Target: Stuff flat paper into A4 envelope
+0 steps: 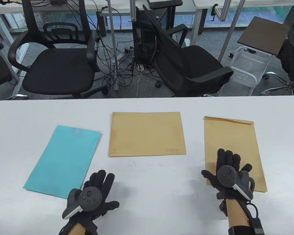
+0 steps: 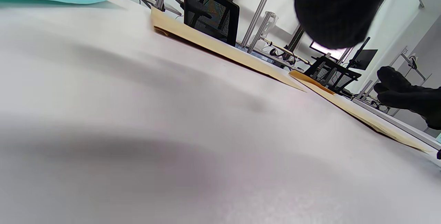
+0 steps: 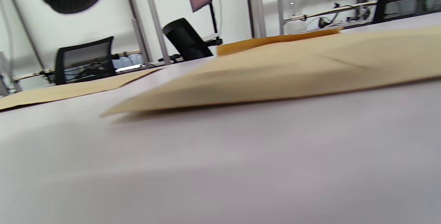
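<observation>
A teal sheet of paper (image 1: pixel 63 159) lies flat at the table's left. A brown envelope (image 1: pixel 147 133) lies crosswise in the middle. A second brown envelope (image 1: pixel 231 144) lies lengthwise at the right, its mouth at the far end. My left hand (image 1: pixel 98 191) rests flat with spread fingers on the bare table, just right of the teal sheet's near corner. My right hand (image 1: pixel 226 169) lies flat, fingers spread, on the near end of the right envelope, which also shows in the right wrist view (image 3: pixel 275 75). Neither hand holds anything.
The white table (image 1: pixel 152 195) runs the full width of the table view. Black office chairs (image 1: pixel 58 63) and cables stand beyond its far edge. The left wrist view shows both envelopes edge-on (image 2: pixel 220 50).
</observation>
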The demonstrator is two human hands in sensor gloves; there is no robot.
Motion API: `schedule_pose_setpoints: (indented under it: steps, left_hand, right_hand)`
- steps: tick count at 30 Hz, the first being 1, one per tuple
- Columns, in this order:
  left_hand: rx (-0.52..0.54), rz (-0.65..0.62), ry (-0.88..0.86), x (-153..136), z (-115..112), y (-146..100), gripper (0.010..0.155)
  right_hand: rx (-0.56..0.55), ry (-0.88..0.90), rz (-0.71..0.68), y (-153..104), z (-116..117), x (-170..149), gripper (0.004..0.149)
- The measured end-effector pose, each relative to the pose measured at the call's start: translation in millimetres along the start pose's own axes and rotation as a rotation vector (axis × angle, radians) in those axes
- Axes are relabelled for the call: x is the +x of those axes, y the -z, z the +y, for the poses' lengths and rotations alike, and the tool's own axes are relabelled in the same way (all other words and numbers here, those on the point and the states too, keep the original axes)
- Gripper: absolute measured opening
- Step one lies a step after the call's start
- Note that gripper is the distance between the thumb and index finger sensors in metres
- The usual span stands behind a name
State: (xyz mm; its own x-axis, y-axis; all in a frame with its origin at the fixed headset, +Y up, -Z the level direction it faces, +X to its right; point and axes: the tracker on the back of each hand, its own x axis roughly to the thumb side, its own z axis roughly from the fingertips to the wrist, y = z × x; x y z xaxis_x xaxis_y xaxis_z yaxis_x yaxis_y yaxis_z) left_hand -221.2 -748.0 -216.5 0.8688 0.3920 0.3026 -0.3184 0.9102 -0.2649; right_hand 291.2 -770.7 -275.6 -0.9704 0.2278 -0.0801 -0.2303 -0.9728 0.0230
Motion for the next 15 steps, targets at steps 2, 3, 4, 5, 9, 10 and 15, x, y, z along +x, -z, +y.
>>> schedule_pose_setpoints:
  steps: [2,3,4,5,9,10,15]
  left_hand:
    - [-0.006,-0.001,-0.002,0,-1,0,0.098]
    - [-0.009,-0.001,-0.002,1,-1,0,0.098]
    - [-0.011,0.000,0.000,1,-1,0,0.098]
    - [-0.012,0.000,0.000,1,-1,0,0.098]
    - [-0.014,-0.002,-0.009,0,-2,0,0.099]
    - [-0.015,-0.003,-0.009,0,-2,0,0.099]
    - [-0.019,-0.002,-0.017,0,-2,1,0.099]
  right_hand:
    - [0.003,0.012,0.100,-4,-1,-22,0.108]
    - [0.006,0.015,0.145,-5,-2,-31,0.109]
    - [0.012,0.013,0.188,-6,-3,-40,0.110]
    - [0.011,0.009,0.210,-7,-4,-45,0.111]
    - [0.062,-0.032,0.423,-10,-10,-79,0.117]
    - [0.072,-0.032,0.443,-10,-11,-83,0.117]
    - [0.175,0.001,0.596,-9,-6,-107,0.120]
